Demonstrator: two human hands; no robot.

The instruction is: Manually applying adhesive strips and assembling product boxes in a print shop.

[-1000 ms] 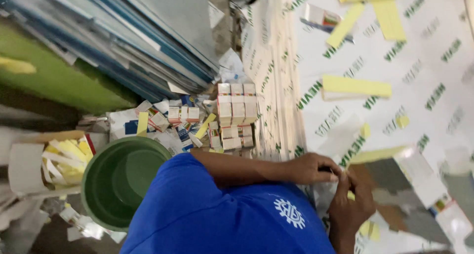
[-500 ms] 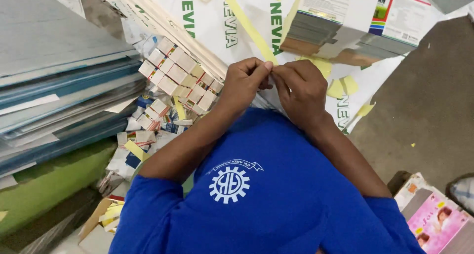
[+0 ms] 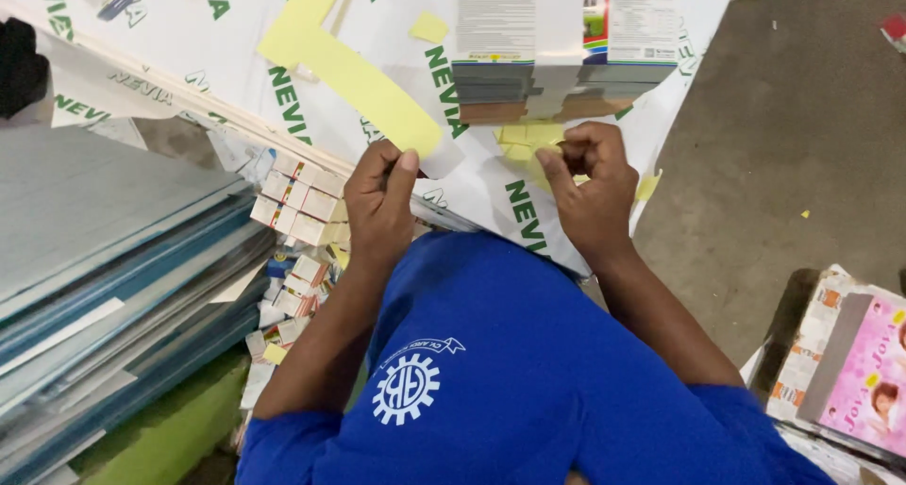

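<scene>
The long yellow paper strip [image 3: 363, 75] lies slanting over the white printed sheet [image 3: 245, 60], and its lower end is pinched between the thumb and fingers of the left hand [image 3: 379, 202], which are closed on it. Half a second ago both hands were together, touching in front of the chest; now they are apart, so it seems the strip is just separated or pulled free and the hands are working each on its own piece. The right hand [image 3: 593, 188] is curled, its fingertips pressed together on something small and yellow, but I cannot tell exactly what it is. Just beyond the right hand, near the far edge of the sheet, stands a stack of flattened cartons [image 3: 564, 51], white on top with a panel of red, blue and green, grey and brown at the sides. Small yellow scraps [image 3: 524, 138] lie under its front edge. At the left edge of the sheet are many small white boxes [image 3: 297, 197] in rows, then a pile of grey-blue boards [image 3: 104, 259]. At the right, on the floor, is a pink printed package [image 3: 864, 362].
</scene>
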